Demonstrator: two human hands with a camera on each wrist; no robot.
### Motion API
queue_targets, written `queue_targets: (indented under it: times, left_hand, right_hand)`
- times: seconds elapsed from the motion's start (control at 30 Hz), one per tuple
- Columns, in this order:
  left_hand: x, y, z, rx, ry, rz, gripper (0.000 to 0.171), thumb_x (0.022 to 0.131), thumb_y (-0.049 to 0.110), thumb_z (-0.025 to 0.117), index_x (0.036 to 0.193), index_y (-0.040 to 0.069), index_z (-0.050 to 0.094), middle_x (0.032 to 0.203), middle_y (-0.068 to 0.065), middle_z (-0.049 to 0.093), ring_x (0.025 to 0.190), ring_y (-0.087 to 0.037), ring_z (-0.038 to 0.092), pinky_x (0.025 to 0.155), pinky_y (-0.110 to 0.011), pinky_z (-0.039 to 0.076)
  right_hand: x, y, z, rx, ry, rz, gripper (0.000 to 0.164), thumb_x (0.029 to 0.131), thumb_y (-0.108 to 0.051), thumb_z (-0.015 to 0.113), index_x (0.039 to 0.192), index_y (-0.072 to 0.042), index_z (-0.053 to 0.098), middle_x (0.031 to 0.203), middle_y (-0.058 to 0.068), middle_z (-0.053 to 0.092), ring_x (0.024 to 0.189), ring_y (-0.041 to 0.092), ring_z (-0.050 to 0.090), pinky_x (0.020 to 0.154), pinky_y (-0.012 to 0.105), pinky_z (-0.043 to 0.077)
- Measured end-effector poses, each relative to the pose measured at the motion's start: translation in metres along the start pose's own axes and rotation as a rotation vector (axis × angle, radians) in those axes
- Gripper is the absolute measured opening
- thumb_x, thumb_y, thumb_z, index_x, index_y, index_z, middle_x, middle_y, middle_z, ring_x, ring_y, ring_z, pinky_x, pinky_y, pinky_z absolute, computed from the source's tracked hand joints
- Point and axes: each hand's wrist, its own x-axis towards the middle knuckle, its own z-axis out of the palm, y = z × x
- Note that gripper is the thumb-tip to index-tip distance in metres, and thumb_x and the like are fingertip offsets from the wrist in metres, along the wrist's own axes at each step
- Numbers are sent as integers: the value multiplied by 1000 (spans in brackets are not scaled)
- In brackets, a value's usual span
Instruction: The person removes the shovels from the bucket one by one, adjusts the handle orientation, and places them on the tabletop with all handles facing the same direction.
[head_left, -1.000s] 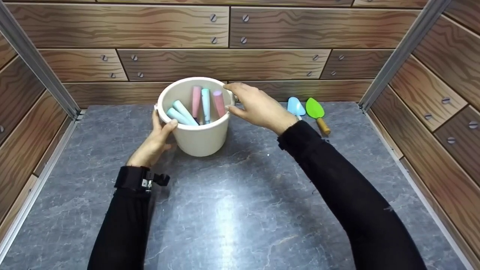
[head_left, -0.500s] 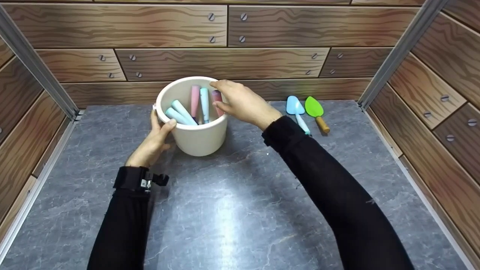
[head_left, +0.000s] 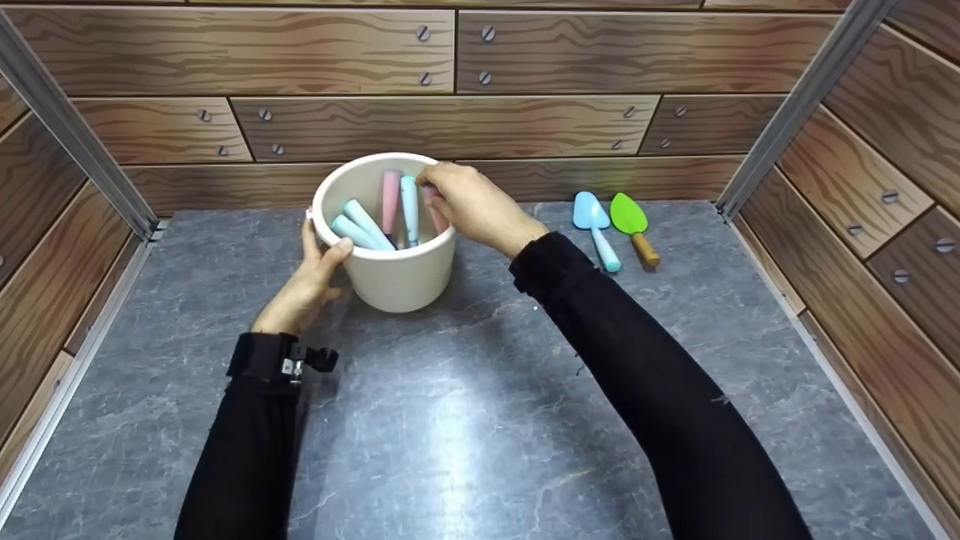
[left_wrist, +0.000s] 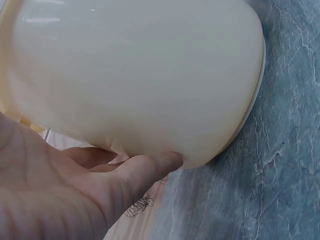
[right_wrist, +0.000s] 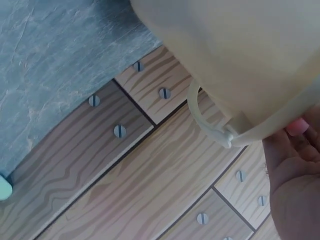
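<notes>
A cream bucket (head_left: 401, 281) stands upright on the grey marbled surface in the head view. Several pink and light blue handles lean inside it, among them a pink handle (head_left: 391, 199) and a light blue handle (head_left: 409, 210); their lower ends are hidden. My left hand (head_left: 300, 289) holds the bucket's left side, thumb at the rim and fingers against the wall (left_wrist: 135, 170). Reaching over the right rim, my right hand (head_left: 480, 206) pinches the top of another pink handle (head_left: 436, 211). Its pink end (right_wrist: 297, 126) shows between the fingers in the right wrist view.
Right of the bucket lie a small blue trowel (head_left: 592, 213) with a light blue handle and a green trowel (head_left: 628, 215) with a brown handle. Wood-patterned panels (head_left: 450, 127) rise behind and at both sides, with metal strips at the corners.
My right hand has moved left over the bucket's rim, and its fingers have closed on the rightmost pink handle. The blue trowel's handle has come into sight. My left hand stays on the bucket.
</notes>
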Motion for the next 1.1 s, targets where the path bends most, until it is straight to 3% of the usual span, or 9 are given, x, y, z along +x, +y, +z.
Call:
queue_targets:
  times: [0.4, 1.1]
  left_hand:
    - [0, 0, 0, -3, -8, 9, 116, 111, 50, 61, 182, 41, -30, 199, -16, -18, 186, -43, -7, 138, -95, 11]
    - [2, 0, 0, 1, -1, 11, 116, 111, 47, 61, 183, 39, -30, 199, -17, -16, 186, -44, -6, 136, -96, 17]
  right_hand:
    - [0, -3, -7, 29, 9, -19, 27, 117, -4, 67, 142, 2, 75, 141, 19, 79, 135, 33, 75, 120, 44, 64]
    - [-8, -15, -33, 53, 129, -59, 27, 119, -7, 65, 143, 1, 75, 140, 17, 79, 133, 31, 76, 118, 40, 63]
